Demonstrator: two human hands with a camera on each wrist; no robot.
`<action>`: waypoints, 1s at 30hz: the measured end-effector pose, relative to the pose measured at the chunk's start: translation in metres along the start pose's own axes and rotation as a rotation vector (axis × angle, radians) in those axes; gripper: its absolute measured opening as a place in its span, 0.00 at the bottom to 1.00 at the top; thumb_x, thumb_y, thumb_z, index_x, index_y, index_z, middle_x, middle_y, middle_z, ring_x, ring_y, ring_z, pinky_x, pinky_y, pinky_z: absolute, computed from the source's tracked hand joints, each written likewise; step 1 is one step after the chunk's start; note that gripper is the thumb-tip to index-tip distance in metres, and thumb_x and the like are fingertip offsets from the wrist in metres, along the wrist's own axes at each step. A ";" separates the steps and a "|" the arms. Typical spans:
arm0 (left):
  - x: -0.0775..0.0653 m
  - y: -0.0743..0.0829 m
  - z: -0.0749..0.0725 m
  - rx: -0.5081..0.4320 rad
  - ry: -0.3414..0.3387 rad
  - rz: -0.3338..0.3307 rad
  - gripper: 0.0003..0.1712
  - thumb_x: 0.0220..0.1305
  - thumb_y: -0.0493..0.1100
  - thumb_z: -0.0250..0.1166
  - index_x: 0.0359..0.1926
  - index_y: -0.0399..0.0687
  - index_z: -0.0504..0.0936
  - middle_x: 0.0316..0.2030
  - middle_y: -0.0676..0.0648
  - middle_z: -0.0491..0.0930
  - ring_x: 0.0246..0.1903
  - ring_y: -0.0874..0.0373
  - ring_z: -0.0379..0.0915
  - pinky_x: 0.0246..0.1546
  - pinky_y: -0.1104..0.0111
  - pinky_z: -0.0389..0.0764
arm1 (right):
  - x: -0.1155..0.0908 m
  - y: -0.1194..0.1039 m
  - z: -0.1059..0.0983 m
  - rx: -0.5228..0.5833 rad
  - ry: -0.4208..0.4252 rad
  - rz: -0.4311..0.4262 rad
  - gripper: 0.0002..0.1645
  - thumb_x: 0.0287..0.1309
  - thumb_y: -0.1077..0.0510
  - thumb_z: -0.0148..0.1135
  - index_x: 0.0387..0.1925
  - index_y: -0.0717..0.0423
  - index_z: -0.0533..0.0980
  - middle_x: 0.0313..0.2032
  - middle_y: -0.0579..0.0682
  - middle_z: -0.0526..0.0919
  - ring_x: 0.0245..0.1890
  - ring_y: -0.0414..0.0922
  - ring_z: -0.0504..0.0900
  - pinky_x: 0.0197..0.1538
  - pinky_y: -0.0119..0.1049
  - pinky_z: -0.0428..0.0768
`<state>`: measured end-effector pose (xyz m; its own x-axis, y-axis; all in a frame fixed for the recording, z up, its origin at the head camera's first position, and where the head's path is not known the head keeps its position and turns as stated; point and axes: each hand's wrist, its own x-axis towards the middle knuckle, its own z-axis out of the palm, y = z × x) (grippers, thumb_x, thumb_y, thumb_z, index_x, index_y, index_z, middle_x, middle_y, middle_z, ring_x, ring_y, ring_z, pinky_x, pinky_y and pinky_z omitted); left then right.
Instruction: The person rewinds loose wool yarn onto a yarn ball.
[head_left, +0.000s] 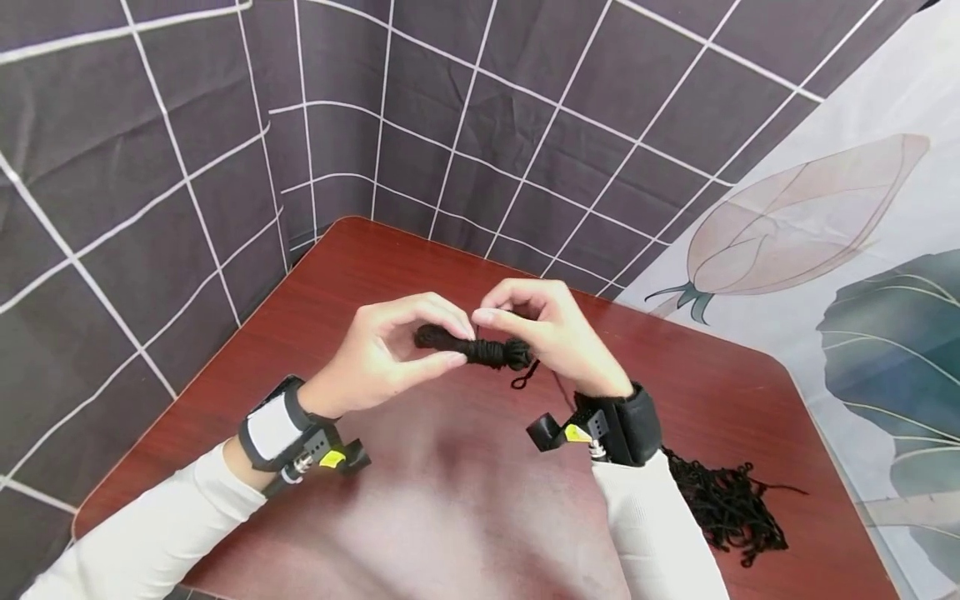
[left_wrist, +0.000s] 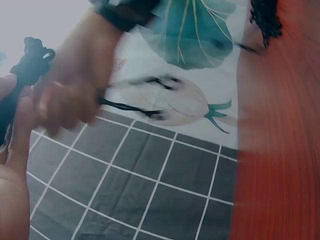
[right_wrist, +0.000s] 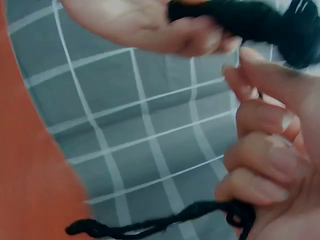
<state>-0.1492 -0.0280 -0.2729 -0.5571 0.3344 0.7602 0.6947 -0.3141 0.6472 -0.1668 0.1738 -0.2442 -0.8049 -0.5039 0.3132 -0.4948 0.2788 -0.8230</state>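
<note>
In the head view, the left hand [head_left: 375, 354] pinches a wound bundle [head_left: 491, 353] of black cord between thumb and fingers, above the reddish surface [head_left: 712, 392]. The right hand [head_left: 551, 325], thumb and forefinger brought together, pinches a thin strand [head_left: 477, 331] at the bundle. A loose black pile [head_left: 731, 504] lies on the surface near the right forearm. Each wrist strap's mount carries a yellow label [head_left: 332, 459], its markings too small to read.

In the left wrist view, the right hand is blurred beside the bundle, doubled cord ends [left_wrist: 131, 107] trailing from it; a faint red mark [left_wrist: 119, 64] on the printed cloth [left_wrist: 195, 75] is illegible.

In the right wrist view, the right hand's fingers curl inward below the bundle, cord hanging beneath.
</note>
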 end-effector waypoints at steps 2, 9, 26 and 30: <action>0.000 -0.001 0.001 -0.052 0.049 -0.015 0.15 0.38 0.14 0.65 0.32 0.23 0.76 0.31 0.33 0.77 0.34 0.49 0.74 0.36 0.72 0.84 | -0.004 0.021 0.006 0.134 -0.011 0.060 0.04 0.56 0.64 0.60 0.31 0.57 0.80 0.26 0.49 0.80 0.26 0.48 0.73 0.22 0.33 0.74; 0.000 -0.005 0.002 0.059 0.198 -0.024 0.15 0.39 0.16 0.66 0.33 0.22 0.76 0.31 0.32 0.78 0.31 0.49 0.75 0.33 0.74 0.83 | -0.031 0.026 0.038 -0.088 -0.009 0.003 0.09 0.62 0.57 0.55 0.33 0.55 0.80 0.28 0.46 0.80 0.30 0.40 0.73 0.33 0.33 0.76; -0.008 -0.005 -0.006 -0.010 -0.048 -0.050 0.13 0.43 0.18 0.64 0.34 0.28 0.79 0.34 0.38 0.77 0.36 0.51 0.72 0.29 0.76 0.80 | 0.002 -0.047 -0.003 -0.257 0.031 -0.083 0.02 0.53 0.65 0.63 0.28 0.61 0.81 0.24 0.47 0.80 0.19 0.39 0.70 0.21 0.27 0.71; -0.005 -0.003 -0.005 -0.077 0.006 -0.034 0.14 0.42 0.16 0.64 0.34 0.25 0.78 0.32 0.38 0.78 0.34 0.49 0.74 0.32 0.73 0.82 | 0.004 -0.013 0.000 -0.063 -0.027 -0.003 0.04 0.55 0.68 0.59 0.31 0.65 0.80 0.25 0.47 0.79 0.24 0.43 0.71 0.26 0.28 0.71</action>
<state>-0.1507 -0.0333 -0.2779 -0.5824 0.3407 0.7381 0.6385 -0.3703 0.6747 -0.1635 0.1687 -0.2321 -0.7951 -0.5260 0.3019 -0.5171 0.3278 -0.7907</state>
